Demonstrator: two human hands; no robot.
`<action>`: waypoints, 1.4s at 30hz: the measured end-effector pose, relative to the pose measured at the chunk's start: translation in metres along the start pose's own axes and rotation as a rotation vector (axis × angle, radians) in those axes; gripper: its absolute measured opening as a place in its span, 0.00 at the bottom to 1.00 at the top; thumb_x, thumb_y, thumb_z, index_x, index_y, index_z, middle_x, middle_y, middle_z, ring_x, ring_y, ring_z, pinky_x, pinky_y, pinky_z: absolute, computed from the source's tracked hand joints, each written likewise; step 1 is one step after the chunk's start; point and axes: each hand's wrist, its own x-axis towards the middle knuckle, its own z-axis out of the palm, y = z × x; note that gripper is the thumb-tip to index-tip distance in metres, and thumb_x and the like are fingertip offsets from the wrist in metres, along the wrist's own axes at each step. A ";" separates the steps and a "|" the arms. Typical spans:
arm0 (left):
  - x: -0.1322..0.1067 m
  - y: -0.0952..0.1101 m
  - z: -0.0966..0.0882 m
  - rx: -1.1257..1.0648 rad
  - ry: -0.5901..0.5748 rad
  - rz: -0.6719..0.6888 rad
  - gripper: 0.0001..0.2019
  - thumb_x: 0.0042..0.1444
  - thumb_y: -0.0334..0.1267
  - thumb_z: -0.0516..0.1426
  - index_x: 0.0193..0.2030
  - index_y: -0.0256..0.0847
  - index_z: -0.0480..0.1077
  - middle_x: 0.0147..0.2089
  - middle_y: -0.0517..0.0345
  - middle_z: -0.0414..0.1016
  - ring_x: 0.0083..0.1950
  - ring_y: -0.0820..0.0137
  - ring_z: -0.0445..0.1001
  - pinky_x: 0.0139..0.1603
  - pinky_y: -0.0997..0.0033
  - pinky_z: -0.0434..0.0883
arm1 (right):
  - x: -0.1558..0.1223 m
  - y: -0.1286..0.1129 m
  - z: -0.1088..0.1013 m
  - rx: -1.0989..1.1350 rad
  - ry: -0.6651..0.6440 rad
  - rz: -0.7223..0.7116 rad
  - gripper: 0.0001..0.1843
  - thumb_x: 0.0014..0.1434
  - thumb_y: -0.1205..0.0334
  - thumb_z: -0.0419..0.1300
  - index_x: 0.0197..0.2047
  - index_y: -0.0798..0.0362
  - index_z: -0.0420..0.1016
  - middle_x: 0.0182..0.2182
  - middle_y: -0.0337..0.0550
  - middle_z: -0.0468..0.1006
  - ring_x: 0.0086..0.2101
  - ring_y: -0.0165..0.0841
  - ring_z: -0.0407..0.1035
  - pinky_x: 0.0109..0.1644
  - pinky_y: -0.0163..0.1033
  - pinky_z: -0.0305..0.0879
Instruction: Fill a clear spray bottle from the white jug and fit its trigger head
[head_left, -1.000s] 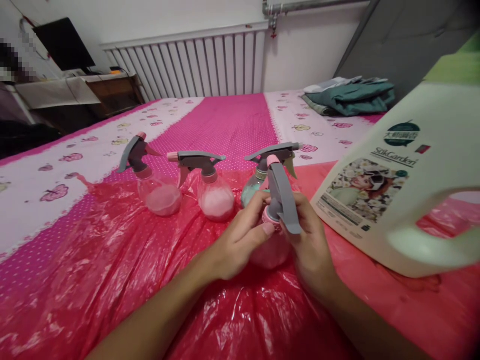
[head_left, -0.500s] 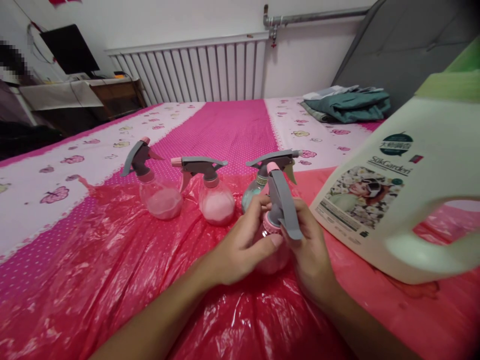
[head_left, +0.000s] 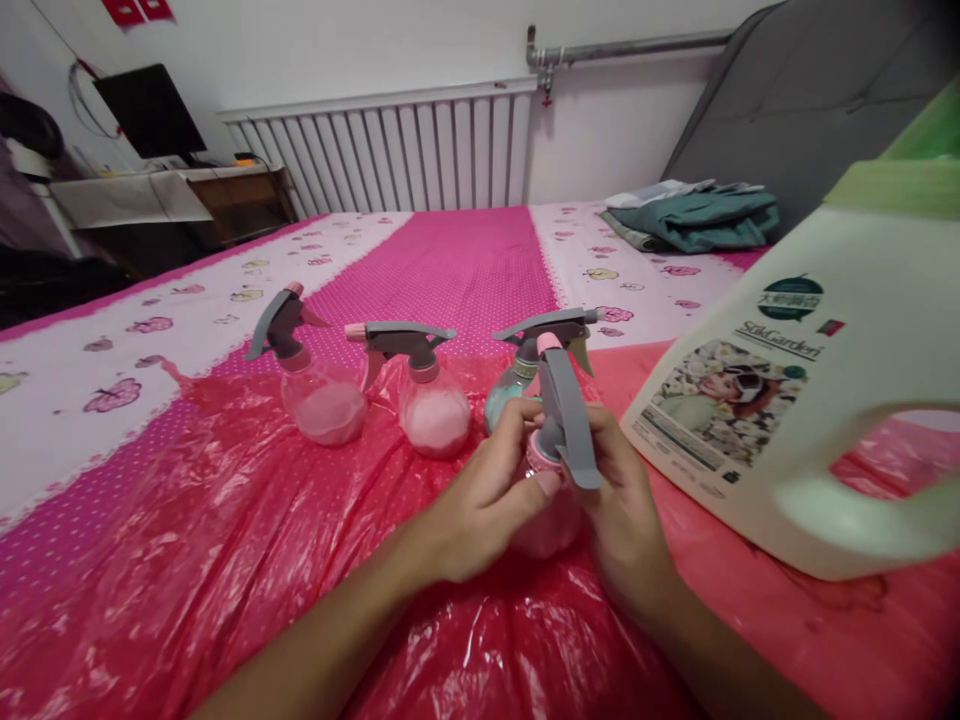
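Pink spray bottle [head_left: 562, 420], one, gripped

I have it between the hands: left hand [head_left: 480, 510] closed around its left side, thumb by the collar; right hand [head_left: 630, 510] closed on its right. Beyond the hands: teal spray bottle [head_left: 499, 395], partly hidden. Left of them: nearer pink bottle [head_left: 436, 415], farther pink bottle [head_left: 322, 408]. Right: large pale jug [head_left: 840, 400]. Beneath: red plastic sheet [head_left: 262, 560], wrinkled.

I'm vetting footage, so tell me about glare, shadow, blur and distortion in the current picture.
Head view: white glare streaks the crinkled red plastic sheet, which is shadowed beneath the left hand and right hand; same head view: the large cream plastic jug with green top leans, probably from wide-angle distortion, its small print too blurred to read.
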 end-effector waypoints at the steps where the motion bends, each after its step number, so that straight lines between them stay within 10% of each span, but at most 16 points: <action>1: 0.000 0.000 0.000 -0.012 -0.003 -0.005 0.17 0.71 0.49 0.55 0.60 0.45 0.65 0.59 0.49 0.70 0.61 0.54 0.68 0.68 0.49 0.64 | 0.000 0.000 0.000 -0.003 0.001 -0.004 0.11 0.63 0.49 0.68 0.45 0.42 0.80 0.37 0.38 0.75 0.35 0.32 0.73 0.40 0.38 0.76; 42: -0.002 0.009 -0.005 -0.058 -0.064 -0.012 0.20 0.77 0.48 0.51 0.70 0.47 0.65 0.67 0.54 0.71 0.66 0.60 0.67 0.70 0.58 0.62 | -0.002 -0.001 0.003 0.062 -0.007 0.026 0.06 0.66 0.51 0.67 0.47 0.34 0.82 0.36 0.33 0.75 0.36 0.26 0.78 0.42 0.28 0.76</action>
